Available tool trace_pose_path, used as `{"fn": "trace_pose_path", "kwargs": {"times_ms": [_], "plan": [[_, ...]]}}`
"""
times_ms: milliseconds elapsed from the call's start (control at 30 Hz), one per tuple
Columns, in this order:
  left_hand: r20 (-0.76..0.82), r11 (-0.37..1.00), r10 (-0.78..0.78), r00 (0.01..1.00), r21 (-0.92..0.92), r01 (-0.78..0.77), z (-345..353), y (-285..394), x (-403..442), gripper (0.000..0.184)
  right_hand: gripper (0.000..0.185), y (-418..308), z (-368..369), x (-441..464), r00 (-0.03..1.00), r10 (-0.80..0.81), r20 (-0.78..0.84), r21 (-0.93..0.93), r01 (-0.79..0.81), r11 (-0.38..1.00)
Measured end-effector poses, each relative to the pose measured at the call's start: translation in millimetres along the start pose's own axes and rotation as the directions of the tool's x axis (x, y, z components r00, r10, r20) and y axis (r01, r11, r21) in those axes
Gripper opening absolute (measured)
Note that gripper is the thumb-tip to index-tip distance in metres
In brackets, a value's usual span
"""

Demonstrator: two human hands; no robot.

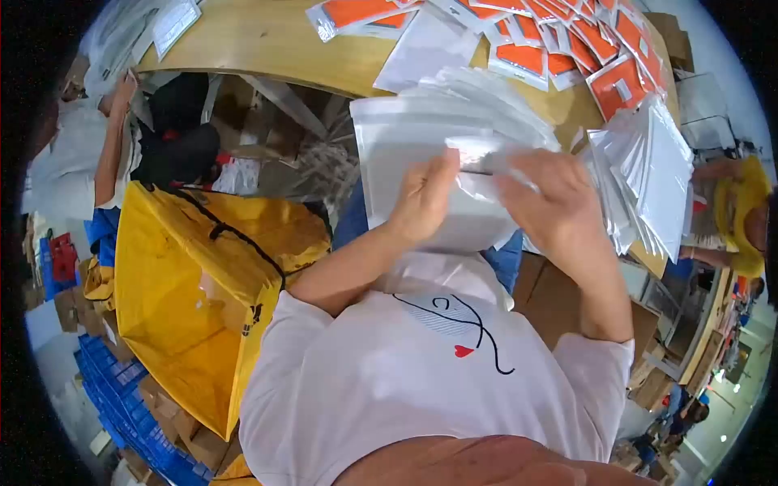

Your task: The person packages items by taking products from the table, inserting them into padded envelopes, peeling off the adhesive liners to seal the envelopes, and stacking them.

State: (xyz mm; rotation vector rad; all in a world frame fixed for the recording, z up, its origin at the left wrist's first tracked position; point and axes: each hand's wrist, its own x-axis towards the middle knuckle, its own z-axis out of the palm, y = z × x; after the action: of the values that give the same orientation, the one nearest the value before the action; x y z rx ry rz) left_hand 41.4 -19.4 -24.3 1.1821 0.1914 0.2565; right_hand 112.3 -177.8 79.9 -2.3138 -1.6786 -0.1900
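Note:
A fanned stack of white mailer envelopes (397,146) lies in front of my body, reaching onto the table edge. My left hand (429,194) is over its front, with thumb and fingers closed at the edge of a small white printed piece (474,154) that looks like a label. Just right of it, my right hand (555,198) is smeared by motion, its fingertips near the same piece. Whether the right fingers grip anything cannot be made out. Another fanned stack of white envelopes (644,178) stands at the table's right side.
Orange-and-white packets (527,61) in clear wrapping cover the far right of the wooden table (259,36). A large yellow bag (186,283) stands open at my left, with a blue crate (134,413) below. Co-workers are at the left (113,138) and right (741,219).

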Motion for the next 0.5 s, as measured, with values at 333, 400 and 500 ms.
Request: {"fn": "trace_pose_path", "kwargs": {"times_ms": [333,400,500], "plan": [[-0.028,0.992,0.062,0.998,0.115,-0.059,-17,-17,-6,0.029,0.032,-20,77,-10,0.923,0.182,-0.339,-0.006,-0.196,0.981],[-0.029,0.988,0.078,0.997,0.134,-0.074,-18,-18,-6,0.028,0.032,-17,77,-14,0.95,0.239,-0.2,0.104,-0.222,0.97],[-0.019,0.985,0.082,0.996,0.156,-0.078,-21,-18,-6,0.027,0.031,-11,74,-22,0.955,0.291,-0.052,0.211,-0.274,0.938]]}}
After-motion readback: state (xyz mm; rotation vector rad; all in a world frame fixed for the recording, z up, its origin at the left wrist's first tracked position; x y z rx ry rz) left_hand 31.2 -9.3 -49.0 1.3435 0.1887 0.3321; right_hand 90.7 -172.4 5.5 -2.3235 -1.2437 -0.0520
